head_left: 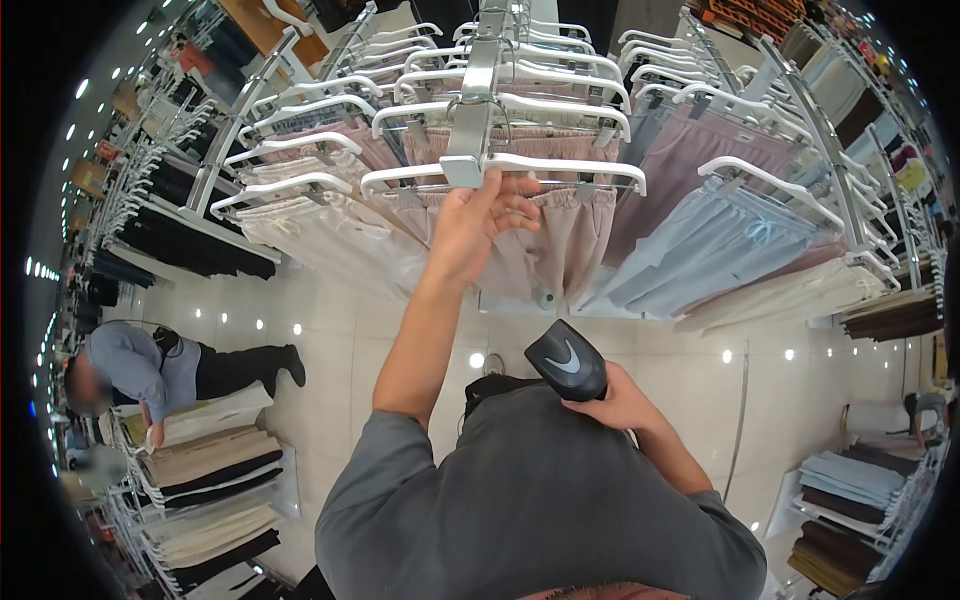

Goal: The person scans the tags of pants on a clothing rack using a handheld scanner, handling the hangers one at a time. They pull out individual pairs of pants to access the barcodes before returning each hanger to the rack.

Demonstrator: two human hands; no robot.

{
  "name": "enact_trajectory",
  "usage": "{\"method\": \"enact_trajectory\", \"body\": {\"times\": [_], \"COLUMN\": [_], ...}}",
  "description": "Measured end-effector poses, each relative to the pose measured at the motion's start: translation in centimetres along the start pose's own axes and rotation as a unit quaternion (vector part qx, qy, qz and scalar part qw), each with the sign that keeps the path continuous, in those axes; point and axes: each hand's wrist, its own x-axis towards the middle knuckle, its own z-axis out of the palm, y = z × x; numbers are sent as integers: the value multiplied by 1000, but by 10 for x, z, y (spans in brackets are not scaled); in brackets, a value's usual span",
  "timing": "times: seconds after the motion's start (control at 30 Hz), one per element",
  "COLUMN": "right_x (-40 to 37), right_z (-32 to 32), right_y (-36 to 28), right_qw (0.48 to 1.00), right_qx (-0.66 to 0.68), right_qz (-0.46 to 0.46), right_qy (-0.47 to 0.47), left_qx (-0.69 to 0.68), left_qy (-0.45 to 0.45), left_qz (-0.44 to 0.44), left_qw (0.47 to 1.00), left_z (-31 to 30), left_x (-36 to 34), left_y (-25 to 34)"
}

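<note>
My left hand point(487, 215) is raised to the front white hanger point(570, 167) on the metal rail point(470, 140), its thumb and fingers apart just below the hanger bar. Pale pink trousers point(575, 245) hang from that hanger by clips, partly behind my hand. Lower down, near my chest, my right hand point(620, 398) is closed round a black handheld device point(567, 362) with a grey curved mark on top. The device points up and to the left, away from the garments.
Light blue trousers point(710, 245) hang on the right and cream trousers point(320, 235) on the left. A person point(165, 365) stands at a far-left rack, and another person point(925, 410) is at the far right. Folded garments point(850, 480) lie at lower right.
</note>
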Motion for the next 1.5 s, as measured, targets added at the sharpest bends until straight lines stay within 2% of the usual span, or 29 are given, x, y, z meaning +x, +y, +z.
{"method": "enact_trajectory", "body": {"times": [0.1, 0.2, 0.4, 0.43, 0.5, 0.57, 0.63, 0.7, 0.73, 0.8, 0.83, 0.97, 1.0, 1.07, 1.13, 1.2, 1.23, 1.3, 1.33, 1.4, 1.43, 1.5], "right_x": [-3, -2, 10, 13, 20, 30, 41, 52, 57, 68, 72, 88, 91, 99, 107, 116, 121, 130, 135, 142, 145, 148], "right_z": [-6, -9, 0, 5, 16, 31, 47, 64, 70, 83, 90, 114, 120, 131, 143, 157, 163, 177, 184, 195, 199, 207], "right_y": [13, 21, 18, 14, 2, 0, 0, 2, -1, -7, -10, -13, -12, -6, -5, -7, -7, -5, -6, -8, -8, -7], "right_qw": [1000, 999, 997, 997, 998, 999, 998, 997, 997, 995, 995, 994, 995, 995, 993, 993, 993, 993, 992, 994, 994, 991], "right_qx": [-4, -17, -46, -44, -19, -31, -47, -42, -44, -60, -61, -81, -77, -86, -97, -101, -103, -108, -109, -96, -96, -120], "right_qz": [11, -21, -35, -36, 4, -8, -19, -68, -68, -79, -80, -76, -57, -58, -62, -63, -64, -54, -54, -52, -53, -55], "right_qy": [-8, -19, -57, -56, -56, -41, -28, 12, 10, 19, 17, 20, 18, 8, -2, 8, 8, 11, 13, 10, 14, 19], "left_qx": [-37, -21, -26, -31, -41, -53, -10, 52, 50, 81, 80, 168, 172, 268, 387, 601, 600, 671, 670, 694, 686, 694], "left_qy": [-7, 35, 63, 69, 67, 67, 90, 123, 125, 109, 110, 194, 224, 312, 410, 408, 409, 380, 379, 325, 309, 302], "left_qz": [-7, -35, -185, -225, -235, -245, -211, -185, -183, -109, -108, 82, 133, 246, 350, 389, 389, 424, 425, 377, 381, 375], "left_qw": [999, 999, 980, 971, 969, 966, 973, 974, 974, 985, 985, 963, 950, 878, 748, 567, 567, 475, 475, 521, 537, 535], "left_z": [-3, 1, -10, -11, -13, -24, -38, -52, -62, -87, -99, -157, -175, -197, -224, -251, -259, -273, -282, -299, -312, -326], "left_x": [-12, -40, -108, -117, -133, -138, -137, -129, -126, -122, -119, -105, -102, -100, -96, -101, -97, -86, -81, -72, -67, -61], "left_y": [-18, -44, -127, -131, -133, -126, -111, -93, -86, -71, -63, -23, -9, 32, 69, 112, 129, 155, 160, 169, 169, 169]}}
